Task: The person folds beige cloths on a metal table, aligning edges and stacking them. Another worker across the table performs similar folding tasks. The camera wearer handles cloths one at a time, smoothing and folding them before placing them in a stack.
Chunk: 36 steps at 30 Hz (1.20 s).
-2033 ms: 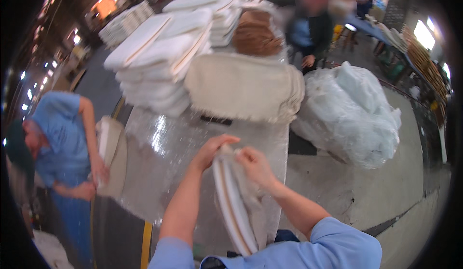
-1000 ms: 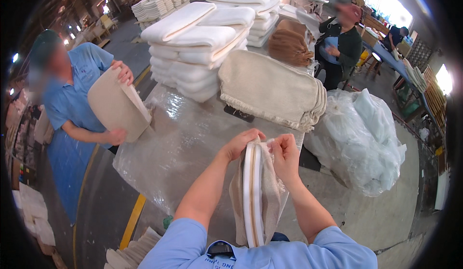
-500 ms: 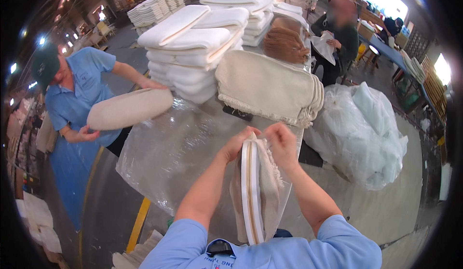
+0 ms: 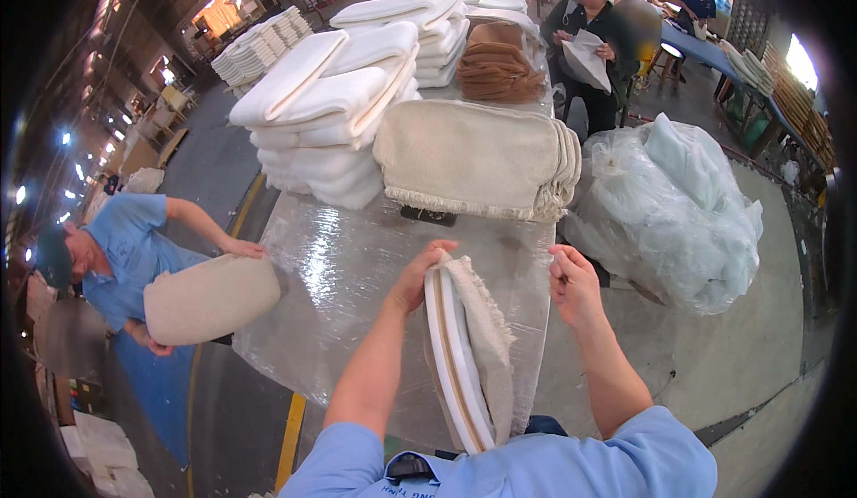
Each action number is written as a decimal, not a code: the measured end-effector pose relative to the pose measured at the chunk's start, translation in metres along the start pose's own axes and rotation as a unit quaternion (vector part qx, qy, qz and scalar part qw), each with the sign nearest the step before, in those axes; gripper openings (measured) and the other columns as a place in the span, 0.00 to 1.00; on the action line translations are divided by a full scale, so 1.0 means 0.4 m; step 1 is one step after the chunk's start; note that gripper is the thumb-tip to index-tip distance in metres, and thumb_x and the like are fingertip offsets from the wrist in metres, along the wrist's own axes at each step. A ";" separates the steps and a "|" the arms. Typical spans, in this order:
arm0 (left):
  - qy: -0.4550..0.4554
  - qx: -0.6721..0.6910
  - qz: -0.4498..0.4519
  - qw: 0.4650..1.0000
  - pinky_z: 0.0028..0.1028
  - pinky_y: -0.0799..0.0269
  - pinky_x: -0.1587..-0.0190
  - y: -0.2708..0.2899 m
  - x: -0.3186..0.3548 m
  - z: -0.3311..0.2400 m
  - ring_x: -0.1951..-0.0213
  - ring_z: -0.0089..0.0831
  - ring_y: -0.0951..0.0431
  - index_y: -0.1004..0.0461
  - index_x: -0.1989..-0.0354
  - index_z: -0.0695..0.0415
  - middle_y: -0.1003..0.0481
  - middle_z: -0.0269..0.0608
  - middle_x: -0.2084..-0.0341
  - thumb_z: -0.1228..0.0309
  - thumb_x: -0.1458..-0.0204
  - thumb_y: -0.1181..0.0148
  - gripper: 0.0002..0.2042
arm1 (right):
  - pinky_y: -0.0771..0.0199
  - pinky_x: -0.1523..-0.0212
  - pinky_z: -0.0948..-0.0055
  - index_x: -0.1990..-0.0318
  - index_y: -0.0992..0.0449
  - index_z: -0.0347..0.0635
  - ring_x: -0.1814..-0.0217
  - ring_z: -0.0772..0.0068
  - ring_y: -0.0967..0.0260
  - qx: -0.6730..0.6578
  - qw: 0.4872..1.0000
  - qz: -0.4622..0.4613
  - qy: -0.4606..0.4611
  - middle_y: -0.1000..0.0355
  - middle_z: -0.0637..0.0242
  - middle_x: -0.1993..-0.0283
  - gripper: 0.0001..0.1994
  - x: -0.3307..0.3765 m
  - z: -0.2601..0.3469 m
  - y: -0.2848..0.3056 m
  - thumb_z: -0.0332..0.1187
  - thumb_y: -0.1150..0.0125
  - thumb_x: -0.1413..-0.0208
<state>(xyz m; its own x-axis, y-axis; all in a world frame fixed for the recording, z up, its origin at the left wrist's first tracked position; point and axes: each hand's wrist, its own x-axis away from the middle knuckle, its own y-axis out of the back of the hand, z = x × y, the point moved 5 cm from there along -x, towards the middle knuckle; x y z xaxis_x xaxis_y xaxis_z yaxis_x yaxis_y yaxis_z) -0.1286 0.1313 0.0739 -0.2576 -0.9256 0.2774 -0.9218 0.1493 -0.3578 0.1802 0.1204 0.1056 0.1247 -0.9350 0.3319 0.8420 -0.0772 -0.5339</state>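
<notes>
Item, lower centre of the frame: one beige cover (image 4: pixel 489 328), frayed along its upper right edge, standing on its narrow side close against the wearer's front; a white strip (image 4: pixel 453 364) with a tan centre line runs down it. Left hand (image 4: pixel 412 280), centre: fingers clamped on the cover's top end. Right hand (image 4: pixel 576 288), right of centre: raised well apart from the cover, thumb and forefinger pinched together, the others curled; whether a loose fibre sits between them cannot be told. Surface beneath: a table (image 4: pixel 357 311) under shiny clear sheeting. Beyond, upper centre: folded beige covers (image 4: pixel 473 154) with fringed edges, a dark flat object (image 4: pixel 428 216) just below them, and white padded pieces (image 4: pixel 326 83) stacked to their left. Right: a bulky clear plastic bag (image 4: pixel 674 217). Risks, by judgement: the left hand alone grips the upper end, so a slackened hold could let the cover tip or slide on the slick sheeting; a hard pull at the frayed edge could draw out more threads and widen the fraying.
</notes>
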 end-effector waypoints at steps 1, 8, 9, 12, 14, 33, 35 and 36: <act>-0.012 -0.004 -0.018 1.000 0.34 0.26 0.39 0.013 0.011 -0.003 0.47 0.32 0.23 0.30 0.37 0.54 0.26 0.41 0.48 0.59 0.34 0.49 0.21 | 0.50 0.80 0.81 0.51 0.23 0.43 0.78 0.88 0.46 0.043 0.999 -0.014 -0.010 0.39 0.80 0.75 0.07 0.008 -0.011 0.043 0.34 0.43 0.28; -0.129 0.047 -0.263 0.955 0.36 0.27 0.37 0.159 0.196 -0.009 0.46 0.37 0.22 0.23 0.51 0.54 0.21 0.43 0.48 0.60 0.39 0.47 0.15 | 0.40 0.78 0.73 0.53 0.18 0.42 0.77 0.83 0.40 0.422 0.905 0.008 -0.054 0.31 0.76 0.74 0.09 0.210 -0.252 0.365 0.30 0.43 0.35; -0.121 0.078 -0.306 0.941 0.37 0.27 0.38 0.185 0.244 0.013 0.45 0.38 0.22 0.23 0.49 0.54 0.21 0.42 0.49 0.57 0.39 0.47 0.17 | 0.36 0.76 0.70 0.51 0.17 0.42 0.76 0.80 0.37 0.449 0.889 0.049 -0.077 0.28 0.73 0.72 0.10 0.268 -0.287 0.379 0.29 0.43 0.35; -0.143 0.157 -0.372 0.904 0.41 0.25 0.40 0.232 0.387 0.055 0.45 0.40 0.22 0.24 0.48 0.54 0.21 0.43 0.51 0.51 0.38 0.48 0.21 | 0.22 0.52 0.62 0.33 0.27 0.47 0.56 0.60 0.20 0.515 0.835 0.147 -0.123 0.20 0.53 0.58 0.23 0.447 -0.328 0.297 0.31 0.45 0.35; -0.155 0.193 -0.438 0.864 0.43 0.24 0.41 0.225 0.466 0.092 0.45 0.41 0.22 0.24 0.50 0.53 0.21 0.44 0.51 0.48 0.38 0.49 0.21 | 0.23 0.46 0.58 0.27 0.36 0.49 0.49 0.52 0.21 0.439 0.889 0.119 -0.064 0.21 0.48 0.50 0.28 0.484 -0.371 0.268 0.29 0.44 0.36; -0.055 -0.309 -0.259 0.914 0.38 0.29 0.38 -0.148 0.928 0.321 0.42 0.44 0.23 0.39 0.29 0.65 0.23 0.54 0.45 0.78 0.51 0.26 0.39 | 0.27 0.38 0.61 0.26 0.32 0.56 0.36 0.54 0.25 0.373 0.922 0.107 0.001 0.22 0.52 0.38 0.31 -0.047 -0.217 0.066 0.26 0.49 0.38; -0.039 -0.389 -0.241 0.889 0.39 0.29 0.38 -0.143 0.909 0.347 0.42 0.45 0.23 0.38 0.31 0.66 0.24 0.55 0.44 0.75 0.52 0.23 0.40 | 0.27 0.38 0.60 0.27 0.31 0.58 0.36 0.53 0.25 0.388 0.916 0.101 -0.019 0.22 0.53 0.37 0.29 -0.084 -0.217 0.068 0.28 0.50 0.37; -0.023 -0.425 -0.241 0.872 0.39 0.29 0.38 -0.153 0.912 0.360 0.42 0.46 0.23 0.38 0.31 0.66 0.24 0.55 0.43 0.73 0.53 0.22 0.41 | 0.27 0.38 0.60 0.28 0.30 0.57 0.36 0.53 0.25 0.394 0.914 0.098 -0.015 0.22 0.53 0.38 0.29 -0.087 -0.228 0.053 0.29 0.50 0.37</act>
<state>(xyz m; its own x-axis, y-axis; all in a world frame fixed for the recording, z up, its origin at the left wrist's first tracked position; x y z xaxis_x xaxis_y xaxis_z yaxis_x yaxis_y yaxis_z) -0.1245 -0.2656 0.0686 0.2136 -0.9621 0.1697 -0.8070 -0.0759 0.5857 0.1460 0.1196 0.0119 0.3180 -0.8932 0.3179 0.9172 0.3748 0.1355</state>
